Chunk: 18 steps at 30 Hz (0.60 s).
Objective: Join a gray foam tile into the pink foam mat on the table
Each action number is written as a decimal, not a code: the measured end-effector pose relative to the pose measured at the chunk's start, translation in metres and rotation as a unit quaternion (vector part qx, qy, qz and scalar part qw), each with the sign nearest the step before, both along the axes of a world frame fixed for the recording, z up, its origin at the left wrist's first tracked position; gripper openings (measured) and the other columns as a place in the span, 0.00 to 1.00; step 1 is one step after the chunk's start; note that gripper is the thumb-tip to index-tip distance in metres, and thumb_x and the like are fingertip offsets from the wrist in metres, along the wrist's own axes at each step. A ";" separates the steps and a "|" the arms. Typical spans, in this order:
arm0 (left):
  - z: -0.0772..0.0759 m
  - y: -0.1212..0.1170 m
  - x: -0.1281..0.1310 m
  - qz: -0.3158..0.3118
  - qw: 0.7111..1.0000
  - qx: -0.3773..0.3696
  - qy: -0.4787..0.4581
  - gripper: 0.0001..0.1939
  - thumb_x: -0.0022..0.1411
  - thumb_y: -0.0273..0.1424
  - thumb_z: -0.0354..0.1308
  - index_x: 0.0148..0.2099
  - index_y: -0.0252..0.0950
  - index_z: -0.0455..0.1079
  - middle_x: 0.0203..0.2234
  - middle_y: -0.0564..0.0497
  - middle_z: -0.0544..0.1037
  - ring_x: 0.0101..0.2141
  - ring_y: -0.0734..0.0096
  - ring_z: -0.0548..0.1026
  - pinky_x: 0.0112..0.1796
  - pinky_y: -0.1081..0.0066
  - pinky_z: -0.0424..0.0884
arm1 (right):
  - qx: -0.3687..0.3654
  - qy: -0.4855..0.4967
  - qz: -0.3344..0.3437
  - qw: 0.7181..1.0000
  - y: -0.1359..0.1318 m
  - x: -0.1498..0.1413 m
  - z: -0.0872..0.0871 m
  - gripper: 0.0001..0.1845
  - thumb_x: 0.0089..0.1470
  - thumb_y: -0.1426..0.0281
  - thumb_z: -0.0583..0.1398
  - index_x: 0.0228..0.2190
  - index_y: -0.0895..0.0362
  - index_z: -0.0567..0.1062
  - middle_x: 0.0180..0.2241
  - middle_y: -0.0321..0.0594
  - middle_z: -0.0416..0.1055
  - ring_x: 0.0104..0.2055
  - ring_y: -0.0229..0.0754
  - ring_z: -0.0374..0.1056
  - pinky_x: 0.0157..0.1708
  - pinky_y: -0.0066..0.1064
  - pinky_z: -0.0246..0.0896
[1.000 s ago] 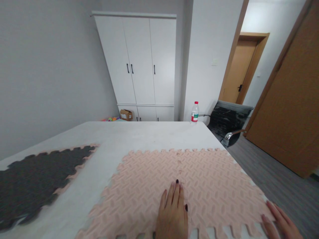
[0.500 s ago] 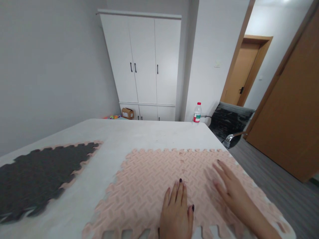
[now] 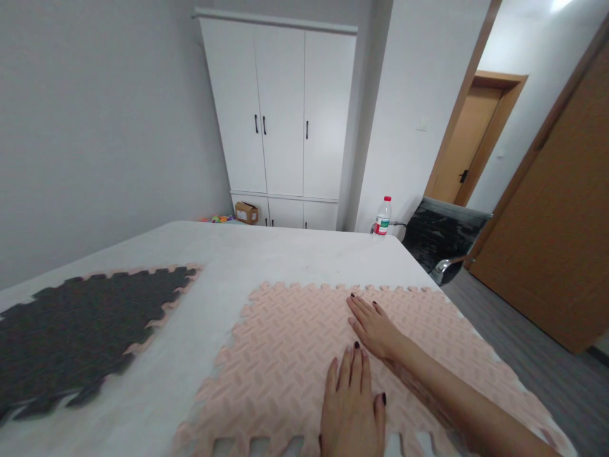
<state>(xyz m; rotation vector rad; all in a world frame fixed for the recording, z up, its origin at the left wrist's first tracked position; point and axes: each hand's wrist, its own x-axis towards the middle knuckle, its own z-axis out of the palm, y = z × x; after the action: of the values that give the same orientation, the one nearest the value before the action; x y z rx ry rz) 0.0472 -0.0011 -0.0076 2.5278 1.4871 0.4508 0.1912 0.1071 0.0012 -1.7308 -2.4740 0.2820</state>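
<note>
While both hands lie flat, fingers stretched out and grasping nothing, the left hand (image 3: 353, 406) presses the near part of a pink mat (image 3: 295, 355) on the white counter (image 3: 266, 254). Just beyond, the right hand (image 3: 375, 327) rests palm down near the mat's middle. Farther left lies a grey mat (image 3: 80, 320). A bottle (image 3: 382, 216) stands at the counter's far edge, its contents unclear.

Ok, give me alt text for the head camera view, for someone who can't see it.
Two hands press flat on a pink foam puzzle mat on a white table: left hand near its front edge, right hand further in. A dark grey mat lies to the left.
</note>
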 end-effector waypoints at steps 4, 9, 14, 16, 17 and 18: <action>0.010 0.000 0.001 -0.005 0.999 -0.047 -0.012 0.27 0.65 0.41 0.40 0.63 0.37 0.56 0.62 0.46 0.53 0.62 0.51 0.52 0.59 0.42 0.55 | -0.008 -0.011 0.014 1.000 -0.003 0.000 0.003 0.37 0.61 0.51 0.35 0.64 0.61 0.43 0.66 0.45 0.37 0.67 0.44 0.33 0.63 0.51 0.32; 0.013 -0.003 0.001 -0.001 0.998 -0.059 -0.019 0.26 0.65 0.41 0.41 0.62 0.37 0.57 0.63 0.46 0.54 0.62 0.52 0.50 0.60 0.42 0.51 | 0.062 0.014 0.019 0.998 -0.007 -0.004 -0.005 0.33 0.63 0.57 0.36 0.62 0.62 0.52 0.64 0.48 0.47 0.66 0.44 0.41 0.63 0.47 0.39; 0.007 -0.009 0.005 0.012 0.999 -0.049 -0.013 0.25 0.65 0.31 0.40 0.62 0.31 0.56 0.61 0.44 0.58 0.62 0.55 0.53 0.60 0.43 0.53 | 0.119 0.001 -0.008 0.993 -0.012 -0.012 -0.011 0.29 0.62 0.66 0.39 0.57 0.68 0.62 0.59 0.53 0.58 0.62 0.45 0.52 0.61 0.41 0.45; 0.006 -0.011 0.006 0.015 0.999 -0.045 -0.014 0.25 0.64 0.29 0.40 0.62 0.31 0.56 0.61 0.45 0.58 0.62 0.55 0.54 0.60 0.44 0.54 | 0.118 0.007 -0.002 0.993 -0.012 -0.011 -0.006 0.27 0.62 0.68 0.40 0.56 0.66 0.62 0.59 0.51 0.60 0.62 0.44 0.53 0.62 0.41 0.44; 0.005 -0.012 0.006 0.013 0.999 -0.044 -0.014 0.25 0.64 0.30 0.40 0.62 0.31 0.56 0.61 0.45 0.58 0.62 0.55 0.54 0.60 0.44 0.54 | 0.109 0.013 0.005 0.994 -0.010 -0.009 -0.002 0.26 0.61 0.68 0.41 0.56 0.64 0.63 0.59 0.50 0.60 0.61 0.44 0.54 0.62 0.42 0.43; 0.005 -0.012 0.006 0.011 0.999 -0.043 -0.013 0.25 0.64 0.31 0.40 0.62 0.30 0.56 0.61 0.45 0.59 0.62 0.55 0.54 0.60 0.44 0.54 | 0.094 0.020 0.013 0.995 -0.008 -0.005 0.003 0.26 0.61 0.68 0.42 0.56 0.61 0.63 0.58 0.48 0.61 0.61 0.43 0.55 0.62 0.44 0.43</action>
<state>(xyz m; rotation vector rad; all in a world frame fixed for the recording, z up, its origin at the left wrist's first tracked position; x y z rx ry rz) 0.0528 -0.0135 -0.0023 2.4324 1.4943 0.4127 0.1860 0.0994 0.0041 -1.6037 -2.4084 0.0809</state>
